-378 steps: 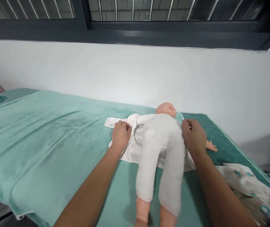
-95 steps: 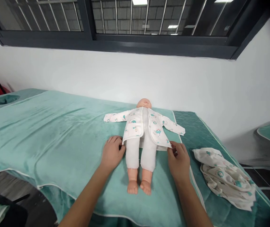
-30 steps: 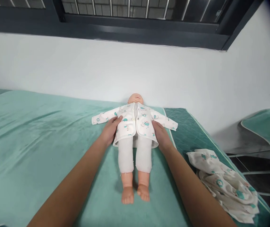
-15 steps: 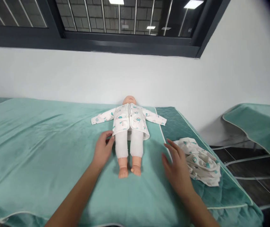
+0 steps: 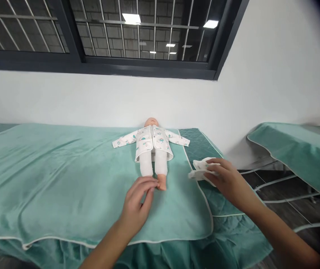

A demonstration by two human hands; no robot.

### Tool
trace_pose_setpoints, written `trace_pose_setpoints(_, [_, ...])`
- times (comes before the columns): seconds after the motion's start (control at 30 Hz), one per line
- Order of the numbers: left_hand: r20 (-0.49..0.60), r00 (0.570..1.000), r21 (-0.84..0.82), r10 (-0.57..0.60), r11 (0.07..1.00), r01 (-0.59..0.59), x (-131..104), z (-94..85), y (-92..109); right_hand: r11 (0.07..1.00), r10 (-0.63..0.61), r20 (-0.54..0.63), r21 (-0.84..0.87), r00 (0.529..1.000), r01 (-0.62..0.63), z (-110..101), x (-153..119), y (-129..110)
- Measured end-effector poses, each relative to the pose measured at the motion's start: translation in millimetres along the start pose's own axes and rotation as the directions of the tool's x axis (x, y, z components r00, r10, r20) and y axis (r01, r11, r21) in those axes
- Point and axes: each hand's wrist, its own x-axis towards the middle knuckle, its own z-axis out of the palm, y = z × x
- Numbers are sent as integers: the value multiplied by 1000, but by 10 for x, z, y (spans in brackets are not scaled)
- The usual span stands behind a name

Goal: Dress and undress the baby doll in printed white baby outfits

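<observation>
A baby doll [image 5: 151, 122] lies on its back, wearing a white printed jacket [image 5: 160, 140] with its sleeves spread wide and white leggings [image 5: 160, 162]. My left hand [image 5: 139, 200] is over the doll's feet, with the thumb apart from the slightly bent fingers; it hides one foot and holds nothing. To the right of the doll, my right hand [image 5: 228, 181] grips a bunched white printed baby garment [image 5: 200, 170] just above the bed. Part of that garment is hidden behind my fingers.
A light green blanket [image 5: 64, 179] covers the bed, with darker quilted green cloth [image 5: 224, 231] at its right edge. Behind are a white wall [image 5: 92, 97] and a barred window [image 5: 148, 37]. Another green-covered bed [image 5: 297, 149] stands at right, part of a person's hand at its edge.
My right hand has taken hold of the bunched garment and brought it up and left from the bed edge. My left hand has gone from beside the doll's leg to its feet.
</observation>
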Motion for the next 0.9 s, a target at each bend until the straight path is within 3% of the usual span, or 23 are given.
trace_pose_setpoints(0.1, [82, 996, -51, 40, 998, -36, 260, -34, 423, 947, 4, 99, 319, 995, -35, -255, 438, -653])
trace_pose_setpoints(0.2, [193, 981, -103, 15, 995, 6, 546, -185, 841, 788, 5, 192, 604, 981, -122, -518, 787, -1212])
trace_pose_setpoints(0.27, [240, 970, -111, 41, 994, -15, 677, -356, 1083, 706, -38, 152, 704, 988, -81, -663, 954, -1486])
trace_pose_setpoints(0.33, [185, 981, -117, 49, 993, -28, 759, -565, 1292, 643, -84, 102, 765, 991, -25, -775, 1080, -1689])
trace_pose_setpoints(0.47, [-13, 998, -204, -65, 977, 61, 876, -993, 1652, 506, -239, 95, 862, 966, 40, -945, 1256, -1970])
trace_pose_setpoints(0.6, [-89, 993, -175, -74, 983, 58, 951, -1249, 1977, 444, -432, 134, 893, 892, 81, -1048, 1380, -2208])
trace_pose_setpoints(0.77, [-43, 997, -103, 70, 992, -74, 888, -1231, 2237, 442, -292, 16, 889, 956, 120, -1016, 1479, -2451])
trace_pose_setpoints(0.9, [-44, 998, -145, 47, 988, -53, 865, -1199, 2247, 349, -247, 26, 935, 969, 64, -1013, 1449, -2463])
